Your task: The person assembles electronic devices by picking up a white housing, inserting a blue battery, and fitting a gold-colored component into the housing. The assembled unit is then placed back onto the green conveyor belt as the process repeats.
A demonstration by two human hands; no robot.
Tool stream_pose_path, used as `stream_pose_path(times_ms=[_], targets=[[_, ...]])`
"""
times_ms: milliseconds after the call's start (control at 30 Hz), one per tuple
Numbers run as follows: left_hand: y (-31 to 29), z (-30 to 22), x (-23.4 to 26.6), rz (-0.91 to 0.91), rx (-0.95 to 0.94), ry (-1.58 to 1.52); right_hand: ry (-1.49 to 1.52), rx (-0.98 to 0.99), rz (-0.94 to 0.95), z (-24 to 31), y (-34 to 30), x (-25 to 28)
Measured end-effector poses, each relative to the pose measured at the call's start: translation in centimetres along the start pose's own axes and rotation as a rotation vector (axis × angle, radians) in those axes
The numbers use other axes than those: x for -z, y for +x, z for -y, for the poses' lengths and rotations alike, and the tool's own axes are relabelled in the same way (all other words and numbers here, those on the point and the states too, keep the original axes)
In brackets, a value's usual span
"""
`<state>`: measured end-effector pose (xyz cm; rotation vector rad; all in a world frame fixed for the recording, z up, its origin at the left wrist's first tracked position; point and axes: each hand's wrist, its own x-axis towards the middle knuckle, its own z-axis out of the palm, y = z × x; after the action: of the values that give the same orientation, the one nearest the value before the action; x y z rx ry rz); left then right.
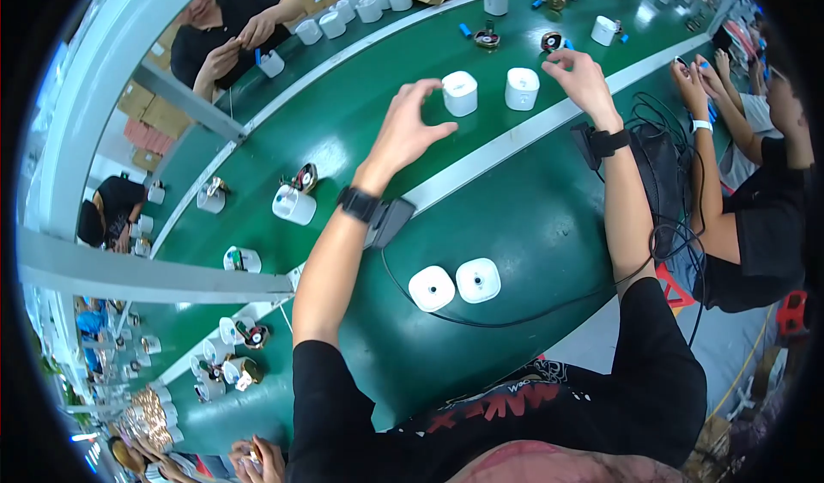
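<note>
Two white rounded-square plastic housings stand on the green belt beyond the metal rail. My left hand point(407, 128), thumb and fingers spread, is just left of one housing point(460, 97); whether a fingertip brushes it I cannot tell. To the right of the other housing point(521, 91) hovers my right hand point(583, 83), its fingers apart and curved, holding nothing. Closer to my body, a white housing point(431, 289) and a similar one point(478, 280) lie side by side on the green worktop point(515, 217), each showing a small dark hole in its face.
A metal rail point(489, 158) divides belt from worktop. A black cable point(515, 321) crosses the worktop from straps on my wrists. On the belt are an open housing point(293, 205) and a round speaker part point(552, 42). Co-workers sit across, left and right; a grey post point(163, 268) stands left.
</note>
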<state>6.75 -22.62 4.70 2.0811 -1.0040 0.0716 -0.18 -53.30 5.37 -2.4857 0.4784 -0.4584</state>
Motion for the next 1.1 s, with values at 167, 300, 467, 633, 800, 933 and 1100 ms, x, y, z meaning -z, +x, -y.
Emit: stream_pose_path(times_ms=[167,300,467,633,800,933,1100], targets=[[3.5,1.7,-5.1,-0.057,-0.185,0.298,0.074,-0.17,-0.092,-7.4,2.0,-1.1],[4.0,2.4,-4.8,0.191,-0.066,0.34,0.052,-0.172,-0.175,-11.9,3.7,-4.9],[0.8,2.9,-1.9,0.039,0.109,0.12,0.159,-0.054,-0.032,-14.6,6.4,-4.6],[-8.2,2.2,3.9,-0.214,0.388,-0.262,0.325,-0.136,0.232,-3.5,3.5,-2.8],[-16.3,2.7,3.0,-0.403,0.577,-0.651,0.047,-0.199,-0.108,-11.7,9.5,-5.7],[-18.6,3.0,2.2,-0.547,0.544,-0.702,-0.112,-0.253,-0.125,-13.0,11.9,-7.4],[-18.3,1.4,1.5,-0.441,0.409,-0.583,-0.326,-0.168,-0.077,-12.8,12.9,-7.6]])
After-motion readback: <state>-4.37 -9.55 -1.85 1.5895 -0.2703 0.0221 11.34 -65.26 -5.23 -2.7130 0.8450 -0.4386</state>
